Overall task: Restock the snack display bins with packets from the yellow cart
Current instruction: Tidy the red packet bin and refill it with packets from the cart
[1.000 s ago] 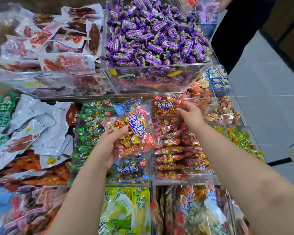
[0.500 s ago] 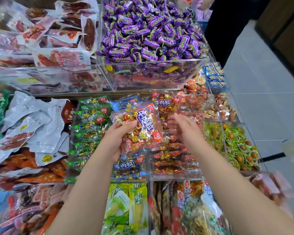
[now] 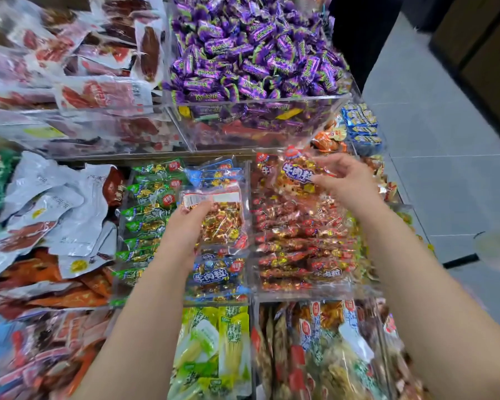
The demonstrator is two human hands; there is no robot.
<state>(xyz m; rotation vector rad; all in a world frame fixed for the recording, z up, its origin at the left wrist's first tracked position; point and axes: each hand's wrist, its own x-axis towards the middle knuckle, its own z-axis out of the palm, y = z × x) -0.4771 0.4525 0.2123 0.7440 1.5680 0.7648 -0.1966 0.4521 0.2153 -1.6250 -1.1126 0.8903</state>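
My left hand [image 3: 184,226] grips a clear packet of gold-and-red wrapped candies [image 3: 220,217], its back side up, above the bin of blue packets [image 3: 217,272]. My right hand [image 3: 345,183] pinches a second red-labelled candy packet [image 3: 296,174] over the far end of the clear bin of red packets [image 3: 300,246]. That packet is tilted and blurred. The yellow cart is out of view.
A raised clear bin of purple candies [image 3: 254,56] stands just behind the hands, beside a bin of red meat packets [image 3: 78,90]. Green packets [image 3: 147,217] and white pouches [image 3: 55,209] lie left. Yellow-green packets [image 3: 214,350] fill the near bin. The grey tiled aisle floor [image 3: 445,168] runs along the right.
My right hand has taken one packet from the left hand and carried it up and right over the red bin. The left hand's remaining packet now shows its back.
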